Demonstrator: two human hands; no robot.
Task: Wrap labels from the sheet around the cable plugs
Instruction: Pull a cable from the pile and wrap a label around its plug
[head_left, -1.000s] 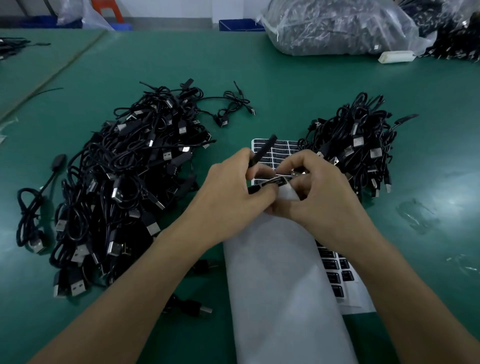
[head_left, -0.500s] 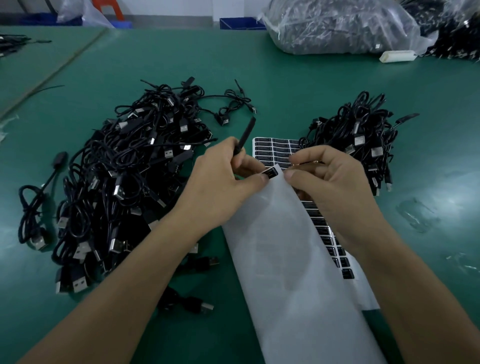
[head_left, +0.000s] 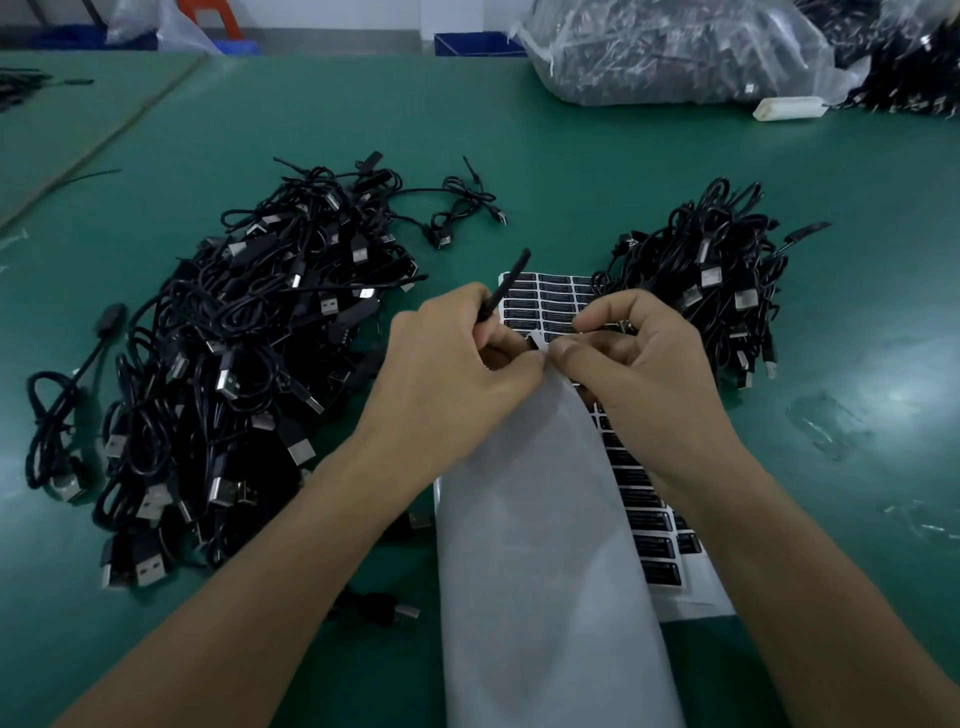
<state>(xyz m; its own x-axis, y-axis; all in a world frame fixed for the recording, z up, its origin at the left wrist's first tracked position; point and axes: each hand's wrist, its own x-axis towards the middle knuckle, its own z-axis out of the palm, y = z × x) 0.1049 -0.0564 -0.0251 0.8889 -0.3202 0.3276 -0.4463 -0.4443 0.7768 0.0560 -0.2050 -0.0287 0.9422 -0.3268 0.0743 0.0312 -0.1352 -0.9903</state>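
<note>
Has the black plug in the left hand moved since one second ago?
Yes. The black plug swung left, toward the far left corner of the label sheet.

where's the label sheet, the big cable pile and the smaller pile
label sheet (head_left: 553, 293), head view, far label rows
big cable pile (head_left: 249, 353), head view, pile's middle
smaller cable pile (head_left: 727, 280), head view, pile's middle

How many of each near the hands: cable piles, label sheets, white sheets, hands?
Cable piles: 2 (left, right)
Label sheet: 1
White sheet: 1
Hands: 2 (left, right)
Total: 6
</note>
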